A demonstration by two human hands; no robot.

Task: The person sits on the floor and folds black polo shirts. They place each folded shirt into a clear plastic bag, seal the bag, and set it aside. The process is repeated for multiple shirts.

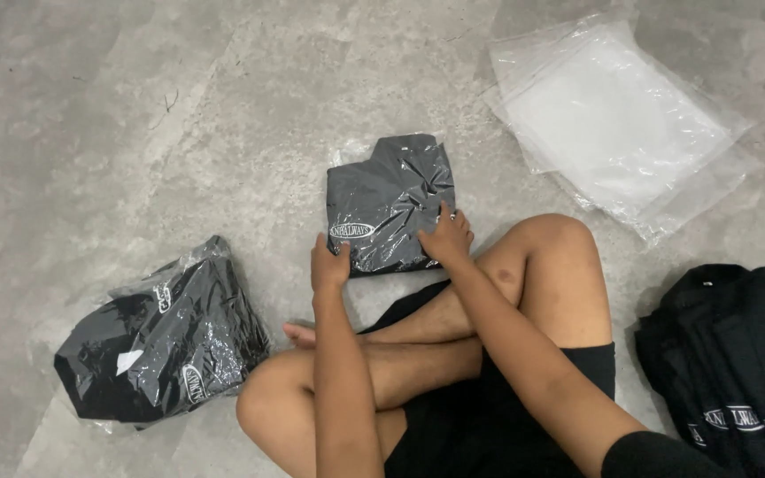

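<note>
A folded black garment in a clear plastic bag [387, 196] lies on the grey floor in front of my crossed legs. My left hand [329, 263] grips its near left corner. My right hand [446, 236] presses flat on its near right part, fingers spread over the crinkled plastic. The open end of the bag shows at the far side.
A pile of bagged black garments [166, 341] lies at the left. A stack of empty clear plastic bags [617, 119] sits at the far right. Unbagged folded black garments [737, 354] are stacked at the right edge. My bare knees [546, 257] sit close behind the bag.
</note>
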